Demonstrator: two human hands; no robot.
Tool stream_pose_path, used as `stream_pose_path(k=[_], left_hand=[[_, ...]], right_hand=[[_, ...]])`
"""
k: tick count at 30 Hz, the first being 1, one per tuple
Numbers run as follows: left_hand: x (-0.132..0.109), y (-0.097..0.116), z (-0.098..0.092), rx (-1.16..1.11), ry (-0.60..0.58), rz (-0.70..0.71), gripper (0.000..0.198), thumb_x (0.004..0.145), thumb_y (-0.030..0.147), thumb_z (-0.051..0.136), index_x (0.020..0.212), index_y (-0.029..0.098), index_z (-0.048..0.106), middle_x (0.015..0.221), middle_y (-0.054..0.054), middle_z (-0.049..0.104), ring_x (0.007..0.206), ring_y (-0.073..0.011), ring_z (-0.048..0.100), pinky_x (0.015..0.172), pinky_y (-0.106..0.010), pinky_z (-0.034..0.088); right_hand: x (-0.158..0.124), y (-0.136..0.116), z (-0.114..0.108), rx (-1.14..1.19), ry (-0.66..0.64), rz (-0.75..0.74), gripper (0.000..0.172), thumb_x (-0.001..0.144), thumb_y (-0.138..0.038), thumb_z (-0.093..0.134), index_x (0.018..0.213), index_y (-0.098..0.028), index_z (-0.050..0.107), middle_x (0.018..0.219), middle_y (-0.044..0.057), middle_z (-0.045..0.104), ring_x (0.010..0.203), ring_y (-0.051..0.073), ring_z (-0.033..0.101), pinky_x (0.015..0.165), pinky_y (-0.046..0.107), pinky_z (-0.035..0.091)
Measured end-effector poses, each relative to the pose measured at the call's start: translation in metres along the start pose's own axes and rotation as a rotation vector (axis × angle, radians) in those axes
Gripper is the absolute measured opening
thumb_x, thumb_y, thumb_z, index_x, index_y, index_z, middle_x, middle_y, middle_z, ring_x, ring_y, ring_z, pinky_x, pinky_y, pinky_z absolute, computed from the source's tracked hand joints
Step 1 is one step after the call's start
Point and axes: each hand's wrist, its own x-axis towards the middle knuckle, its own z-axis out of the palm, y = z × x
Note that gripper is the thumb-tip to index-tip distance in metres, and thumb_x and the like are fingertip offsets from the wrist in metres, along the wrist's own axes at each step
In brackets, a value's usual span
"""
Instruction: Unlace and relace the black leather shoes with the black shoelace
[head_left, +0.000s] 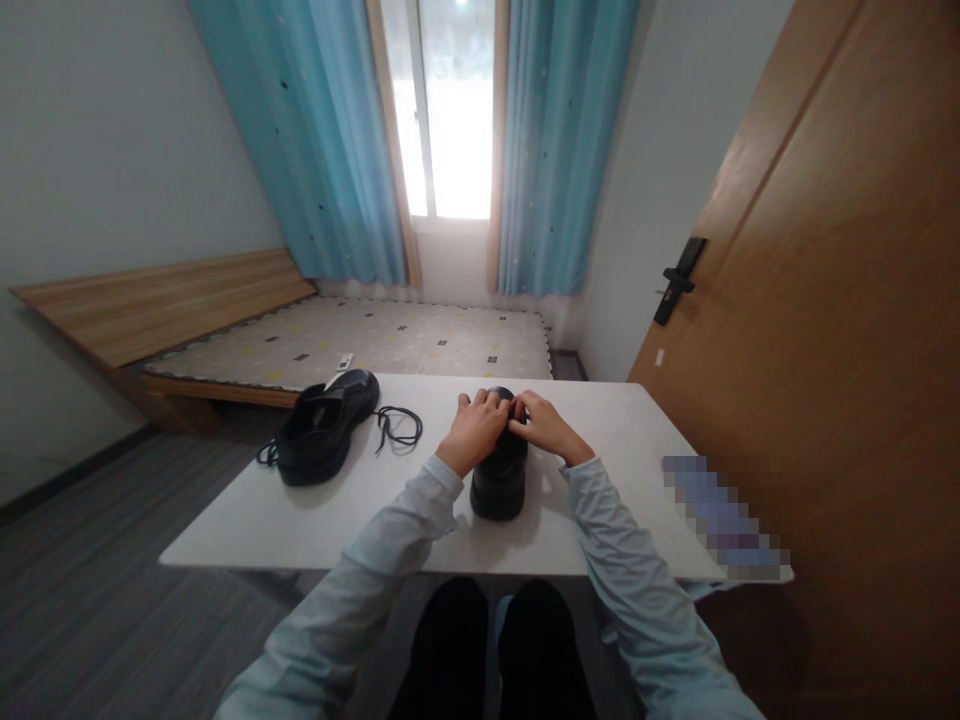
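Observation:
A black shoe (498,492) stands on the white table in front of me, its heel towards me and its toe pointing away. My left hand (475,430) lies over the shoe's upper from the left, fingers curled onto it. From the right, my right hand (546,424) meets it at the lacing area, with thumb and fingers pinched together. What the pinch holds is too small and dark to make out. To the left sits a second black shoe (315,440), with a loose black shoelace (401,430) lying beside it.
The white table (360,530) spans the space before me. A blurred-out patch (724,520) covers something at its right edge. Behind it are a bed (420,340) and a small white object (345,361). A wooden door (825,300) stands close on the right.

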Motion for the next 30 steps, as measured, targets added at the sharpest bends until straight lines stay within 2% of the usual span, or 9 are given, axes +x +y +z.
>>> stream_pose_path(k=[6, 11, 15, 18, 24, 28, 30], left_hand=[[0.000, -0.001, 0.002, -0.020, 0.027, 0.039, 0.041, 0.076, 0.017, 0.064, 0.115, 0.017, 0.051, 0.114, -0.013, 0.058, 0.109, -0.0296, 0.051, 0.091, -0.048, 0.039], [-0.001, -0.004, 0.001, -0.084, 0.020, 0.033, 0.027, 0.086, 0.017, 0.048, 0.112, 0.018, 0.055, 0.109, -0.012, 0.061, 0.107, -0.0280, 0.056, 0.095, -0.053, 0.039], [0.002, -0.009, -0.004, -0.115, -0.033, 0.062, 0.025, 0.088, 0.020, 0.049, 0.112, 0.020, 0.056, 0.109, -0.012, 0.063, 0.106, -0.0263, 0.059, 0.090, -0.045, 0.045], [0.005, -0.013, -0.005, -0.135, -0.058, 0.086, 0.025, 0.087, 0.021, 0.052, 0.112, 0.020, 0.057, 0.106, -0.011, 0.065, 0.101, -0.0245, 0.063, 0.084, -0.037, 0.048], [0.009, -0.018, -0.006, -0.115, 0.011, 0.140, 0.022, 0.090, 0.012, 0.044, 0.106, 0.018, 0.057, 0.095, -0.008, 0.067, 0.086, -0.0224, 0.067, 0.075, -0.033, 0.050], [0.008, -0.015, -0.010, -0.085, 0.049, 0.111, 0.018, 0.091, 0.015, 0.044, 0.104, 0.016, 0.057, 0.095, -0.008, 0.065, 0.084, -0.0212, 0.066, 0.074, -0.032, 0.050], [0.007, -0.012, -0.015, -0.070, 0.106, 0.102, 0.017, 0.091, 0.015, 0.045, 0.103, 0.016, 0.057, 0.098, -0.009, 0.063, 0.090, -0.0219, 0.063, 0.076, -0.032, 0.050]], right_hand=[[0.000, -0.005, 0.000, -0.044, 0.016, 0.024, 0.022, 0.065, -0.017, 0.062, 0.061, -0.021, 0.040, 0.065, -0.003, 0.045, 0.062, 0.012, 0.042, 0.061, 0.026, 0.035], [-0.001, -0.006, -0.001, -0.044, 0.010, 0.031, 0.030, 0.064, -0.026, 0.069, 0.061, -0.021, 0.039, 0.066, -0.004, 0.048, 0.061, 0.011, 0.043, 0.059, 0.025, 0.034], [-0.002, -0.005, -0.006, 0.008, -0.031, 0.017, 0.039, 0.061, -0.037, 0.077, 0.064, -0.021, 0.042, 0.067, -0.003, 0.052, 0.061, 0.012, 0.045, 0.058, 0.025, 0.035], [-0.003, -0.004, -0.009, 0.040, -0.069, -0.002, 0.043, 0.057, -0.040, 0.080, 0.067, -0.021, 0.043, 0.071, -0.002, 0.056, 0.064, 0.013, 0.048, 0.059, 0.025, 0.037], [-0.003, -0.002, -0.006, -0.003, -0.020, 0.024, 0.022, 0.064, -0.014, 0.062, 0.074, -0.021, 0.044, 0.071, -0.003, 0.055, 0.064, 0.013, 0.049, 0.062, 0.025, 0.037], [-0.002, -0.003, -0.005, -0.029, 0.019, 0.044, 0.016, 0.068, -0.012, 0.053, 0.073, -0.021, 0.043, 0.068, -0.003, 0.053, 0.062, 0.014, 0.048, 0.062, 0.026, 0.035], [-0.002, -0.003, -0.005, -0.013, 0.016, 0.039, 0.014, 0.069, -0.013, 0.053, 0.073, -0.022, 0.043, 0.069, -0.002, 0.055, 0.064, 0.014, 0.049, 0.063, 0.026, 0.036]])
